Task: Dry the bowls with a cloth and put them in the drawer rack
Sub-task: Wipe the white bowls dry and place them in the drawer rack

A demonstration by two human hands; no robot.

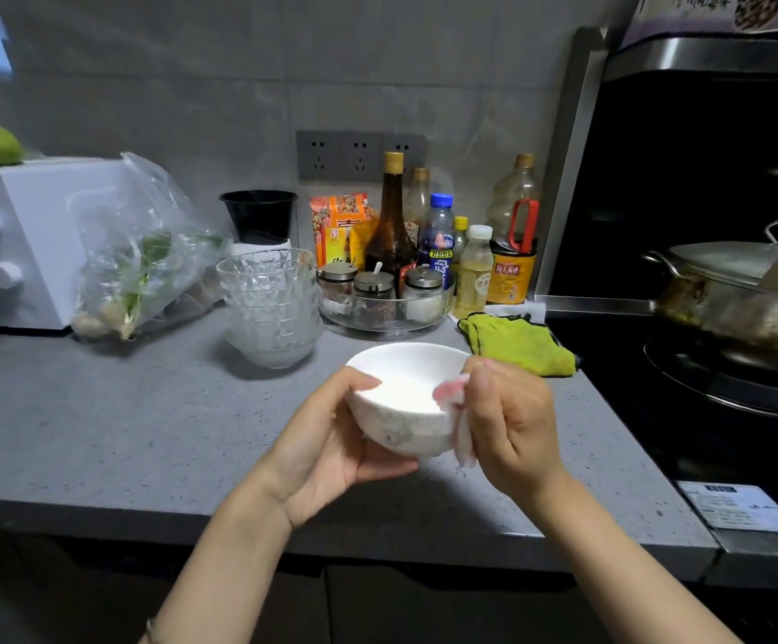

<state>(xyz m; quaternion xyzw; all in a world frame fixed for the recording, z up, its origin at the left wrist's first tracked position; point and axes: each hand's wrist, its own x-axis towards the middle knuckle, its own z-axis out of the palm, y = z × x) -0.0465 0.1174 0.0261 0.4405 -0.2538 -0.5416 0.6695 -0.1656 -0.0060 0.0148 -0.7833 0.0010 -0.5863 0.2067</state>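
While our left hand (326, 453) cups the smooth white ceramic bowl (401, 392) from below, thumb on its rim, our right hand (512, 420) pinches a soft pale cloth (463, 446) against the round inner wall. We hold the bowl above the speckled grey bench (145, 434), near its front edge. Behind stands a stack of faceted glass bowls (270, 309); open bench lies to the left.

grey tiled wall (219, 76) | speckled grey countertop (122, 434) | wall sockets (360, 155) | dim light

One wide head view
You look down across the counter (98, 434) to the tiled wall (191, 86), left hand (331, 443) and right hand (512, 420) close.
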